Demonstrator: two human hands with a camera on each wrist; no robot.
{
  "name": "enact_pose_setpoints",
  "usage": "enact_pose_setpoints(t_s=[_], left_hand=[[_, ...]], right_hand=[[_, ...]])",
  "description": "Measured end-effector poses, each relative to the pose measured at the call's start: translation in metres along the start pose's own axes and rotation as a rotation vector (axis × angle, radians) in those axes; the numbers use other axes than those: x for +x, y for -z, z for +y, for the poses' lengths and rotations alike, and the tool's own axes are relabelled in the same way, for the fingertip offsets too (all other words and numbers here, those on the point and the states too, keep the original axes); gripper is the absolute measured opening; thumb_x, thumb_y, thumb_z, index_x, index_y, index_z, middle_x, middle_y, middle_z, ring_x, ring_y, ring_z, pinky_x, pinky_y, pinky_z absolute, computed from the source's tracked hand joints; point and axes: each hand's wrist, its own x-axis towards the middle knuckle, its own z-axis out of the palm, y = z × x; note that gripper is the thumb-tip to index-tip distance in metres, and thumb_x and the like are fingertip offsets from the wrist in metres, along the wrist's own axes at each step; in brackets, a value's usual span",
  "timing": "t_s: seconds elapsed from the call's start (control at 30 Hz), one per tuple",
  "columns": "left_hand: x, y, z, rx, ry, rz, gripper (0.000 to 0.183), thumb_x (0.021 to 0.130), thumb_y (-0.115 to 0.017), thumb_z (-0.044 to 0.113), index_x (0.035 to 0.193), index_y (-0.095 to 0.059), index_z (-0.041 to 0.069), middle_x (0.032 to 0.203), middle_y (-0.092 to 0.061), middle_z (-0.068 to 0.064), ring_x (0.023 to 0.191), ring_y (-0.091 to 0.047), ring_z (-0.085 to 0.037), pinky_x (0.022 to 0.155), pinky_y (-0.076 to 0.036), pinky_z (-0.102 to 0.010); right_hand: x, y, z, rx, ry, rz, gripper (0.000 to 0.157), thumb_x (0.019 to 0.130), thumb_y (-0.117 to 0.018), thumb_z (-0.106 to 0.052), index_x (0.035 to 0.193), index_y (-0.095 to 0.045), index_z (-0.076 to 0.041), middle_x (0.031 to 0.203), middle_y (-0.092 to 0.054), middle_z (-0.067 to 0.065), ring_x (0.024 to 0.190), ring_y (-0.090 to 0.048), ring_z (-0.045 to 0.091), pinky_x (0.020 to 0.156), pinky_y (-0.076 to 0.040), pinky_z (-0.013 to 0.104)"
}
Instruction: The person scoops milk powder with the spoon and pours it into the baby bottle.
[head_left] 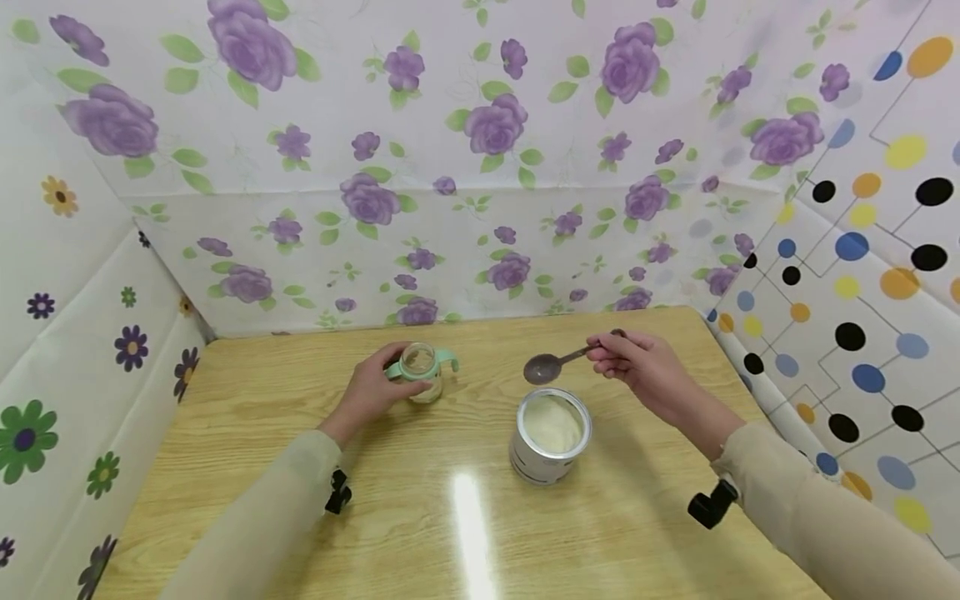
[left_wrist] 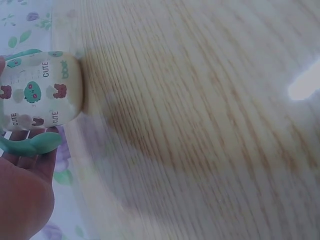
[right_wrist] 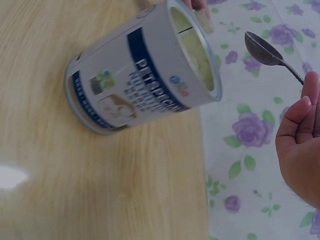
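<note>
My left hand [head_left: 382, 383] grips a small baby bottle [left_wrist: 42, 92] with green side handles and little cartoon prints. Its top is uncapped, and pale contents show low inside in the head view. In my right hand [head_left: 637, 362] a dark spoon [head_left: 543, 368] is pinched by its handle, held above the table just behind the tin. The bowl of the spoon looks bare. Between the hands stands an uncovered tin [right_wrist: 135, 75] of pale powder [head_left: 552, 423], white with a dark blue label band.
Everything stands on a wood-grain table [head_left: 390, 517] with a bright light reflection near its front. Purple-flowered cloth [head_left: 495, 200] hangs behind it. Patterned sheets close off the left and right sides. A small black device [head_left: 712, 504] sits on each wrist.
</note>
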Motion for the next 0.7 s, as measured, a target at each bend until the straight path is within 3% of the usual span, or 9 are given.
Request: enact_pose_setpoints(t_s=[0.23, 0.53, 0.7], left_hand=[[-0.001, 0.002, 0.003, -0.001, 0.003, -0.028, 0.070, 0.088, -0.092, 0.030, 0.149, -0.059, 0.018, 0.140, -0.065, -0.008, 0.129, -0.061, -0.030, 0.108, -0.052, -0.055], [0.001, 0.006, 0.007, 0.066, 0.007, -0.039, 0.095, 0.084, -0.094, 0.038, 0.163, -0.045, 0.022, 0.153, -0.058, -0.010, 0.139, -0.055, -0.035, 0.113, -0.049, -0.058], [0.000, 0.012, 0.022, 0.078, -0.031, -0.043, 0.095, 0.085, -0.094, 0.039, 0.164, -0.044, 0.021, 0.161, -0.050, -0.011, 0.147, -0.049, -0.036, 0.120, -0.043, -0.056]], right_hand=[[-0.018, 0.013, 0.020, -0.069, 0.007, -0.030, 0.026, 0.113, -0.058, -0.021, 0.118, -0.077, -0.004, 0.096, -0.080, 0.000, 0.085, -0.075, 0.012, 0.079, -0.061, 0.023], [-0.024, 0.017, 0.036, -0.169, 0.030, -0.048, 0.028, 0.113, -0.058, -0.021, 0.122, -0.074, 0.000, 0.099, -0.080, 0.002, 0.089, -0.076, 0.015, 0.079, -0.061, 0.024], [-0.023, 0.018, 0.038, -0.233, 0.030, -0.042, 0.033, 0.113, -0.059, -0.024, 0.124, -0.071, 0.005, 0.099, -0.079, 0.004, 0.091, -0.077, 0.019, 0.081, -0.062, 0.028]])
